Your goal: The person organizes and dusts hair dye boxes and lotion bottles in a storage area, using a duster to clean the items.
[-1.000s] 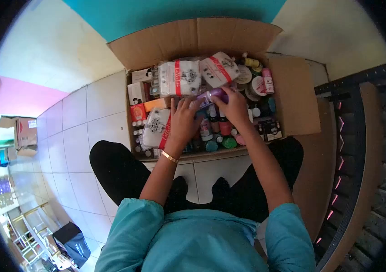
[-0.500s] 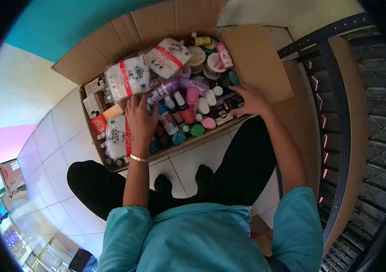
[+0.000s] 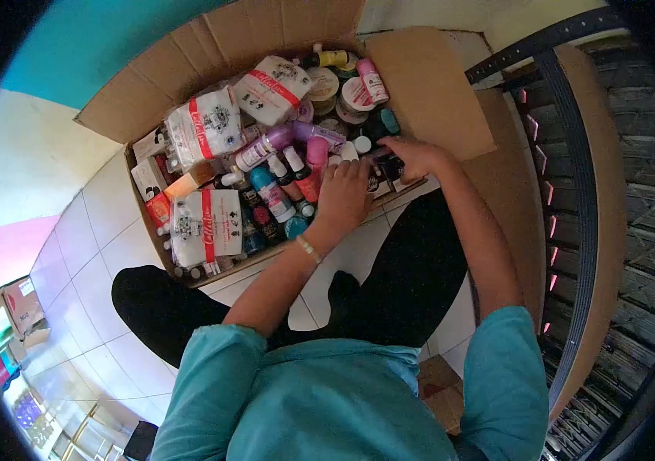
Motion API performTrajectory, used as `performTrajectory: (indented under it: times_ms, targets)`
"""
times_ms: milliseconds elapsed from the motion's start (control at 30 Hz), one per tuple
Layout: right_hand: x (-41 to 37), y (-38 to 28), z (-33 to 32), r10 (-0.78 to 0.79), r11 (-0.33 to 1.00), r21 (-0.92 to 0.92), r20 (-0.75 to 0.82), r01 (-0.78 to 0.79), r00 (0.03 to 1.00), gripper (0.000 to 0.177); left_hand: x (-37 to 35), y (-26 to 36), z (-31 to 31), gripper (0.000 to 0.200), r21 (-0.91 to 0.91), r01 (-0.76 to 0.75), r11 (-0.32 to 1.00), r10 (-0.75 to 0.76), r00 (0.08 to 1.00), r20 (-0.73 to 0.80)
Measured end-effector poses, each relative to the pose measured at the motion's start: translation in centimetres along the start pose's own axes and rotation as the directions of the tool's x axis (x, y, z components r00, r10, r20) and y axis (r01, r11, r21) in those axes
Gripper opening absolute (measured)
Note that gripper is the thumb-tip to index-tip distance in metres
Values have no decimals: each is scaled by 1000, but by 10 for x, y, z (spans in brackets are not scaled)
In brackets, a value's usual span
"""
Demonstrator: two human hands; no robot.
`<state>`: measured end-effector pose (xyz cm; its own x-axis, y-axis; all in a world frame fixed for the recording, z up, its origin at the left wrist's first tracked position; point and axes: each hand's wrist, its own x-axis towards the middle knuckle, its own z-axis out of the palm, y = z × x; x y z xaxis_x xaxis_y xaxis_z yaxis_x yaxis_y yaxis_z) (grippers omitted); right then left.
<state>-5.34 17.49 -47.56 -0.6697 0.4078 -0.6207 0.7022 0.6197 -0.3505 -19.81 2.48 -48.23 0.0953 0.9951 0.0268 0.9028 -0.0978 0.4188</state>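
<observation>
A cardboard box (image 3: 131, 201) full of toiletries stands in front of my knees. My left hand (image 3: 345, 198) lies over the bottles at its near side, fingers stretched forward beside a white-capped bottle (image 3: 349, 150). My right hand (image 3: 417, 160) is at the near right corner, thumb and fingers around a black printed package (image 3: 389, 166); its contact is partly hidden. Left of my hands lie a purple bottle (image 3: 264, 148), a blue-capped bottle (image 3: 272, 195) and a pink-capped bottle (image 3: 317, 151).
Plastic-wrapped white packs (image 3: 206, 129) with red bands lie on top at the left and back. Round tubs (image 3: 357, 96) sit at the back right. An open flap (image 3: 429, 92) spreads to the right. A metal rack (image 3: 643, 192) stands beyond it, and tiled floor (image 3: 104, 261) lies left.
My left hand has moved right, from beside the white packs to the bottles near my right hand. My right hand has shifted slightly left and closed in on the black package.
</observation>
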Motion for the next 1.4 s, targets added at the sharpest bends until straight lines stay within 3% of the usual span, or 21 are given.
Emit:
performTrajectory:
  times_ms: [133, 233, 333, 400, 467, 533, 600, 633, 667, 733, 767, 800, 833, 867, 900, 967, 1033, 1067, 1167, 1300, 1400]
  targets:
    - [2, -2, 5, 15, 972, -236, 79, 4, 997, 90, 8, 9, 25, 50, 90, 17, 996, -12, 998, -62]
    - [-5, -3, -2, 19, 998, -67, 116, -12, 993, 92, 6, 12, 37, 51, 70, 32, 997, -27, 997, -75]
    - [-17, -13, -16, 1, 997, -79, 102, 8, 995, 85, 11, 3, 31, 49, -71, 52, 996, -55, 998, -37]
    - [-32, -7, -22, -89, 991, 92, -39, 92, 995, 76, 12, 2, 21, 48, -139, 82, 987, -74, 995, 66]
    - [-49, 4, -25, -88, 949, 276, -243, 155, 966, 69, 11, 0, 17, 47, -190, 53, 980, -45, 998, 51]
    - [-65, 5, -29, 18, 861, 454, -478, 229, 878, 63, 12, -4, 9, 44, -297, -21, 955, 13, 1000, -28]
    - [-76, -11, -27, 320, 670, 707, -548, 224, 773, 61, 9, -9, -4, 41, -445, -144, 884, 79, 984, -162]
    - [-79, -18, -27, 469, 542, 802, -535, 250, 703, 60, 5, -9, -20, 41, -625, -39, 779, -69, 987, -148]
    - [-66, 1, -11, 508, 416, 853, -505, 314, 698, 59, -2, -12, -33, 41, -774, 54, 631, -207, 973, -101]
    - [-62, -36, -3, 543, 266, 894, -448, 360, 710, 59, -17, -44, -39, 42, -782, -1, 623, -338, 901, -271]
    - [-56, -62, 2, 549, 192, 905, -420, 380, 722, 59, -27, -53, -58, 44, -867, -35, 496, -410, 871, -270]
    - [-46, -83, 9, 444, 231, 891, -455, 392, 772, 60, -38, -64, -81, 44, -844, 101, 527, -475, 858, -194]
    - [-36, -106, 18, 333, 264, 874, -479, 408, 812, 60, -49, -82, -88, 44, -814, 100, 573, -461, 860, -219]
    - [-27, -132, 30, 283, 209, 896, -440, 393, 852, 59, -64, -96, -97, 42, -759, 222, 612, -505, 848, -159]
    - [-18, -157, 42, 230, 155, 914, -402, 374, 886, 58, -74, -104, -105, 40, -565, 146, 812, -366, 882, -297]
    - [6, -190, 69, 157, 423, 760, -597, 493, 787, 58, -95, -117, -113, 38, -487, 225, 844, -380, 891, -247]
    - [24, -207, 89, 98, 561, 668, -640, 489, 762, 58, -116, -137, -107, 37, -344, 334, 877, -409, 896, -174]
    - [29, -214, 98, 97, 637, 578, -716, 510, 691, 61, -123, -146, -104, 37, -267, 381, 885, -428, 892, -146]
    - [34, -218, 104, 85, 617, 650, -616, 444, 783, 67, -111, -113, -117, 40, -121, 550, 826, -560, 825, -78]
    - [36, -222, 108, 10, 902, 303, -725, 307, 689, 79, -104, -99, -95, 50, 236, 432, 870, -366, 888, -278]
    - [30, -226, 107, 32, 952, 231, -724, 199, 689, 84, -107, -99, -98, 57, 194, 373, 907, -341, 923, -179]
